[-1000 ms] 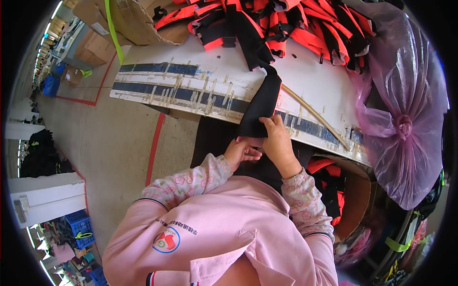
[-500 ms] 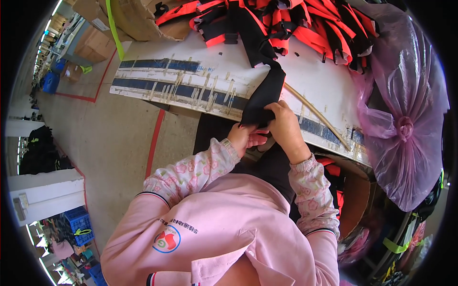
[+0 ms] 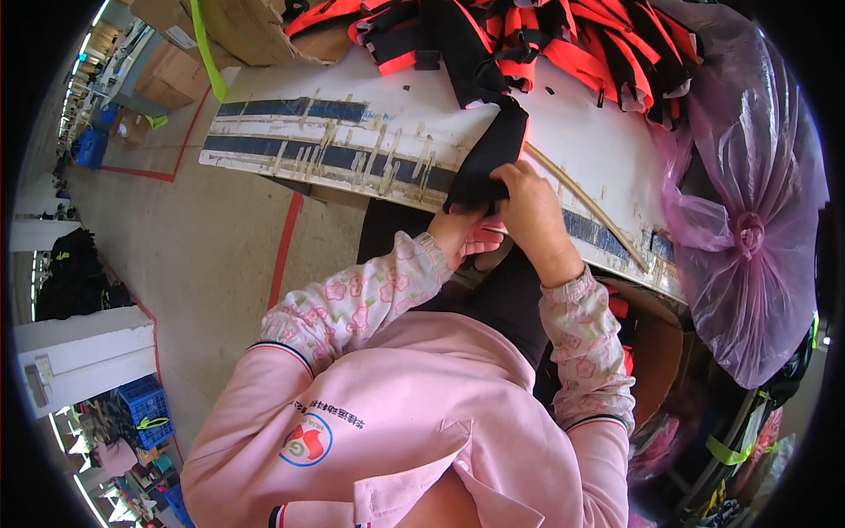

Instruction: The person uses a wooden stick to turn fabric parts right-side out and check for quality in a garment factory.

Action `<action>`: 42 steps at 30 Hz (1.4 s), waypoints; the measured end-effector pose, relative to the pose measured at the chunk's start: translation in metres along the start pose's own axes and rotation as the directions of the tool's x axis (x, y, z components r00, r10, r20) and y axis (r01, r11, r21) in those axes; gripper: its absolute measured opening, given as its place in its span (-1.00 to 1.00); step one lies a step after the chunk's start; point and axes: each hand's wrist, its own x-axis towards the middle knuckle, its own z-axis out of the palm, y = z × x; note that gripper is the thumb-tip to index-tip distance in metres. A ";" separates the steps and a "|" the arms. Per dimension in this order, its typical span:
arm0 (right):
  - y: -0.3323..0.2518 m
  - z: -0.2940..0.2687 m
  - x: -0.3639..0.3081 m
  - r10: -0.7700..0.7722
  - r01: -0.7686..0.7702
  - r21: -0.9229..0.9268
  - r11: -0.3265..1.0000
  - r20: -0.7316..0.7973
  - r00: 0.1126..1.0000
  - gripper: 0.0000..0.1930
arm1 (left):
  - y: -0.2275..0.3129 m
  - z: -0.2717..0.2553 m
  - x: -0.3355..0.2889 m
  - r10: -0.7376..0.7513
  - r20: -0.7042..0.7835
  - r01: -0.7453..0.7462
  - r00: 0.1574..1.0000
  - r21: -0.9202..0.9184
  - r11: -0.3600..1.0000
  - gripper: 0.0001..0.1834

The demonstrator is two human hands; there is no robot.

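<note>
A wide black fabric strap (image 3: 489,151) with a thin red edge runs from the pile down to the table's near edge, where both hands grip its end. My left hand (image 3: 461,232) is closed around the strap's end from below, partly hidden by the fabric. On the strap's right side, my right hand (image 3: 530,211) pinches the cloth between thumb and fingers. Farther back lies a heap of red and black straps (image 3: 581,53) with black buckles. Beside my right hand, a thin wooden stick (image 3: 588,208) lies slanting across the table.
The white table (image 3: 387,97) has worn dark-blue bands and tape bits along its near edge. A tied purple plastic bag (image 3: 748,290) hangs at the right. A cardboard box (image 3: 264,31) stands at the back left. Below the table at right is another carton (image 3: 662,352).
Both hands have shifted slightly, and my left hand has turned further under the strap's end. The strap stays held, its lower part drawn a little up.
</note>
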 end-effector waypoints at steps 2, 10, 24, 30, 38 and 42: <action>0.005 -0.006 0.015 -0.059 0.050 -0.097 0.994 -0.093 0.994 -0.69 | 0.013 0.010 -0.003 0.030 0.085 -0.031 0.996 0.017 0.999 -0.83; 0.004 -0.054 0.075 -0.093 0.073 -0.134 0.988 -0.143 0.985 -0.77 | 0.083 0.053 -0.014 -0.009 0.207 -0.008 0.978 0.079 0.997 -0.74; -0.041 -0.031 -0.018 -0.139 0.057 -0.244 0.968 -0.334 0.932 -0.92 | 0.024 0.048 0.023 0.368 0.159 -0.400 0.916 0.288 0.870 -0.83; -0.014 -0.028 -0.015 0.116 -0.307 -0.383 0.871 -0.446 0.887 -0.71 | 0.020 0.088 0.008 0.178 -0.045 -0.174 0.983 0.085 0.981 -0.74; 0.023 -0.029 -0.002 0.426 -0.438 -0.247 0.865 -0.101 0.899 -0.65 | 0.011 0.084 0.013 0.180 0.057 -0.189 0.982 0.247 0.951 -0.56; 0.035 -0.024 -0.008 0.291 -0.333 -0.248 0.910 -0.190 0.938 -0.76 | 0.008 0.084 0.015 0.175 0.082 -0.191 0.981 0.279 0.941 -0.53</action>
